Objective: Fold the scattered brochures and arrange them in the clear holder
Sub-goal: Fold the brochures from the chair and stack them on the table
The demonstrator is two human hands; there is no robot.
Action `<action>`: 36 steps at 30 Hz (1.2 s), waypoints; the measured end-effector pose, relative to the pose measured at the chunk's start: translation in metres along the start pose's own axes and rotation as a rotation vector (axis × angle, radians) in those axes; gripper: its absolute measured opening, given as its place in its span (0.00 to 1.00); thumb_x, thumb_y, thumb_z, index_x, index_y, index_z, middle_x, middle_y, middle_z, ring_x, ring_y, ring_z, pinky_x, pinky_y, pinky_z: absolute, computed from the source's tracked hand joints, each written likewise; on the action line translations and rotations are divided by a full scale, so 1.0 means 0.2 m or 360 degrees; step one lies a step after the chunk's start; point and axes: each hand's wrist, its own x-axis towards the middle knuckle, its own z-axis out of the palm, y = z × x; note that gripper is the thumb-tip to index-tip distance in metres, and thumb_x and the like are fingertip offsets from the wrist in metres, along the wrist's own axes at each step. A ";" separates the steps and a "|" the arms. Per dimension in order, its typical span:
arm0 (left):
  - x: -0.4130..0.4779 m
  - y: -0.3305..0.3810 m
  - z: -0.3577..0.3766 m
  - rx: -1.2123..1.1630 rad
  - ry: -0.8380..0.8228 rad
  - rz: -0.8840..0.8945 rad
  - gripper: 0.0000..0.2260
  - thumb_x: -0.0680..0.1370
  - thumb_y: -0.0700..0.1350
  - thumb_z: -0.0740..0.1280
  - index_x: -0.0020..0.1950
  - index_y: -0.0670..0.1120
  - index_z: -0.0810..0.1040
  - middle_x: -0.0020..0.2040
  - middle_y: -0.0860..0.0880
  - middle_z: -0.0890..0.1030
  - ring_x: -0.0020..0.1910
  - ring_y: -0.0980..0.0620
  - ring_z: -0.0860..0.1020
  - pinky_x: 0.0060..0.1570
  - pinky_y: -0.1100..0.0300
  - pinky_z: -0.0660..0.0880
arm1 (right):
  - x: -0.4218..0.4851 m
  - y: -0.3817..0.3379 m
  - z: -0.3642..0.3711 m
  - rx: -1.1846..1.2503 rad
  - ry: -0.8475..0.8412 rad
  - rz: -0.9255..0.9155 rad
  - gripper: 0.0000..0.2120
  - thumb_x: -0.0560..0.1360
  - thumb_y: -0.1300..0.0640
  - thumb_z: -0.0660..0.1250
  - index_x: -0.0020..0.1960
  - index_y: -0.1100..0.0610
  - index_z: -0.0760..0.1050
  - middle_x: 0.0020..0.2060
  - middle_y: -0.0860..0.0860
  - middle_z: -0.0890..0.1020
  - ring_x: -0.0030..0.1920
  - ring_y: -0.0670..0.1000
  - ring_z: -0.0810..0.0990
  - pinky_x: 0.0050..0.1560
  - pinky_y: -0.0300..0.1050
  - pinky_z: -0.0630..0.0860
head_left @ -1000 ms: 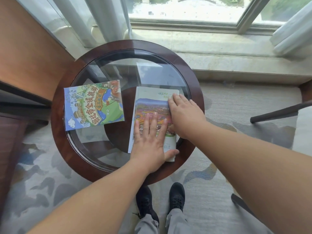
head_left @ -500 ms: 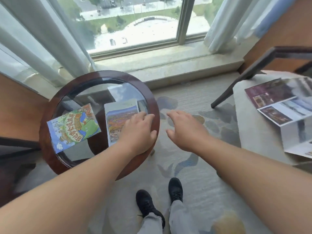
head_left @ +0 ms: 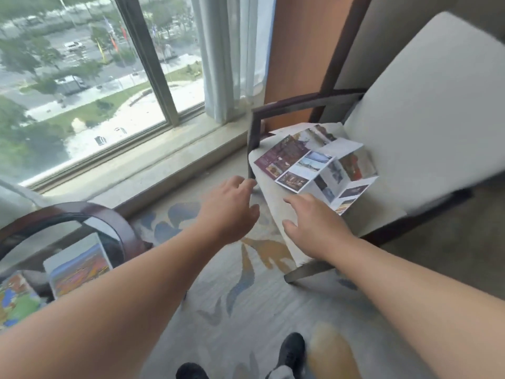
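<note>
An unfolded, creased brochure (head_left: 319, 164) with photo panels lies spread on the white seat of an armchair (head_left: 426, 110) at the right. My right hand (head_left: 314, 225) hovers open over the seat's front edge, just short of the brochure's near corner. My left hand (head_left: 231, 209) is open in the air left of the chair's front leg, holding nothing. A folded landscape brochure (head_left: 78, 265) and a colourful cartoon map brochure (head_left: 16, 302) lie on the round glass table (head_left: 109, 217) at the lower left. No clear holder is in view.
The chair's dark wooden armrest (head_left: 289, 108) stands just beyond my left hand. A window, stone sill (head_left: 153, 165) and white curtain (head_left: 226, 56) run along the back. Patterned carpet (head_left: 246, 291) lies between table and chair, with my shoes at the bottom.
Both hands left the folded brochure on the table and swung right toward the chair. The view turned right, so the unfolded brochure on the seat is now in front of me.
</note>
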 end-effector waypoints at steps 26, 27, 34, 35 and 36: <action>1.04 1.06 0.65 0.0077 -0.0592 0.0549 0.23 0.78 0.52 0.61 0.72 0.49 0.65 0.68 0.46 0.70 0.65 0.43 0.69 0.63 0.49 0.68 | 0.22 1.26 -0.31 0.0330 0.0139 0.0711 0.23 0.78 0.50 0.61 0.73 0.50 0.66 0.70 0.47 0.69 0.68 0.52 0.71 0.60 0.49 0.72; 1.07 1.05 0.68 0.0090 -0.0616 0.0558 0.23 0.78 0.52 0.61 0.72 0.49 0.65 0.68 0.46 0.70 0.65 0.43 0.69 0.63 0.49 0.68 | 0.24 1.28 -0.30 0.0347 0.0140 0.0737 0.23 0.78 0.50 0.62 0.72 0.50 0.66 0.71 0.48 0.69 0.68 0.52 0.71 0.61 0.49 0.72; 1.22 1.07 0.92 0.0175 -0.0747 0.0516 0.22 0.78 0.52 0.60 0.72 0.49 0.64 0.66 0.46 0.71 0.66 0.44 0.69 0.61 0.49 0.67 | 0.35 1.45 -0.17 0.0488 0.0101 0.0835 0.24 0.79 0.50 0.61 0.74 0.51 0.65 0.72 0.48 0.68 0.69 0.53 0.70 0.64 0.51 0.71; 1.24 1.07 0.97 0.0193 -0.0762 0.0496 0.23 0.78 0.53 0.61 0.72 0.49 0.64 0.66 0.46 0.71 0.66 0.44 0.69 0.61 0.49 0.67 | 0.37 1.48 -0.15 0.0506 0.0094 0.0840 0.24 0.79 0.50 0.61 0.74 0.51 0.64 0.72 0.48 0.67 0.69 0.53 0.70 0.63 0.50 0.71; 1.25 1.08 1.02 0.0211 -0.0771 0.0473 0.23 0.78 0.53 0.61 0.72 0.49 0.65 0.66 0.46 0.71 0.66 0.44 0.68 0.62 0.49 0.67 | 0.39 1.50 -0.12 0.0521 0.0084 0.0841 0.24 0.79 0.50 0.61 0.74 0.51 0.64 0.72 0.48 0.67 0.69 0.53 0.70 0.63 0.49 0.71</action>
